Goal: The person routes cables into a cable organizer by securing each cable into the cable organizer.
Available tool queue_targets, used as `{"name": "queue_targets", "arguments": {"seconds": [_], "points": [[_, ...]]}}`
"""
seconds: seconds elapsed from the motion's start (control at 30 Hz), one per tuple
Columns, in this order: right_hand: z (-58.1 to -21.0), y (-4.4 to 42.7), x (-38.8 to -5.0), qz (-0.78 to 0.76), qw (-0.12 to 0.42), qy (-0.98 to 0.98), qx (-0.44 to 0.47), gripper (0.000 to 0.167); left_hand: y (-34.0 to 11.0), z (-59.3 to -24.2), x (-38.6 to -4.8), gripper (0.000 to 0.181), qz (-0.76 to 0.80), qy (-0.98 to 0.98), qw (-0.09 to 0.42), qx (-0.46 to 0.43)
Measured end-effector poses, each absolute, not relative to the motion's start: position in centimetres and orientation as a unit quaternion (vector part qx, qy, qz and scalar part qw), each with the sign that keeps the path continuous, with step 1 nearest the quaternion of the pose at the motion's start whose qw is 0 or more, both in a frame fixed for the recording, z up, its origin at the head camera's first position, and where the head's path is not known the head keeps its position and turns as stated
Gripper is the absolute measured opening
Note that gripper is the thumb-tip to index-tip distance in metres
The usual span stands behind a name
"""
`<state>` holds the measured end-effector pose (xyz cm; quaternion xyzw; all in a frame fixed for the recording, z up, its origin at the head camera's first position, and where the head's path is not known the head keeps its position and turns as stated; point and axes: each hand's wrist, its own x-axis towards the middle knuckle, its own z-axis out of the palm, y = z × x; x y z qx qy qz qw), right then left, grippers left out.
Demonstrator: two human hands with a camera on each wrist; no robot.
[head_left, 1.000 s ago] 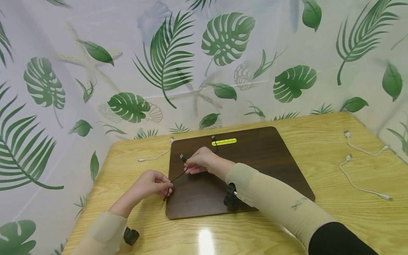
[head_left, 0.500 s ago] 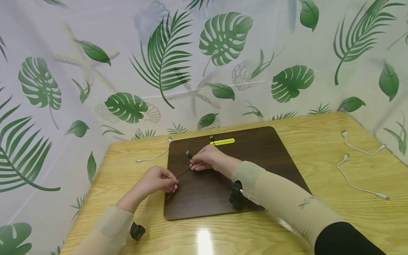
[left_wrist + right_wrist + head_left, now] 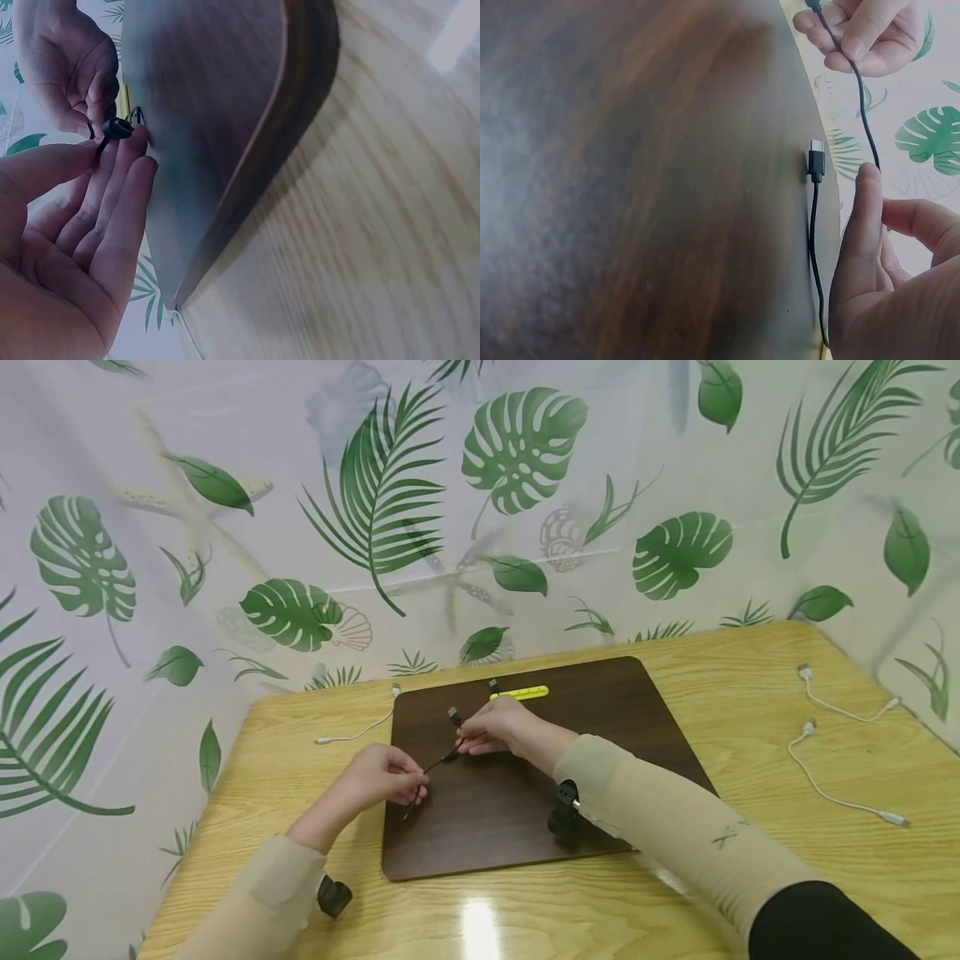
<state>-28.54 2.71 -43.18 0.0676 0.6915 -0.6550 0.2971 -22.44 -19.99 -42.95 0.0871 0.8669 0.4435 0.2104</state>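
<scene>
A black cable (image 3: 442,760) (image 3: 863,112) is stretched between the two hands above the brown board (image 3: 600,735). Its USB plug (image 3: 454,717) sticks up beside the right hand (image 3: 498,727) (image 3: 907,262), which pinches the cable just below it. The left hand (image 3: 382,777) (image 3: 75,225) pinches the cable near the other end, whose small black connector (image 3: 116,129) shows past the fingertips. Behind the right hand, a yellow strip clip (image 3: 528,692) lies at the board's far edge, with another black cable's plug (image 3: 493,686) (image 3: 817,161) at its left end.
On the wooden table (image 3: 360,910), one white cable (image 3: 360,732) lies left of the board. Two more, an upper white cable (image 3: 840,710) and a lower white cable (image 3: 825,789), are on the right. A leaf-patterned cloth (image 3: 585,560) hangs behind.
Both hands have moved right and a little toward the board's far side, carrying the black cable. The left hand has come from the board's left edge to above the board.
</scene>
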Motion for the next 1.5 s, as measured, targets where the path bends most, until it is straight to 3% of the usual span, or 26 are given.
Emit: {"name": "queue_targets", "arguments": {"seconds": [1.5], "points": [[-44.4,7.4,-30.1,-0.670,0.225,0.699,0.105,0.029,-13.9,-43.9,-24.0,0.014,0.437,0.885,0.153,0.059]]}}
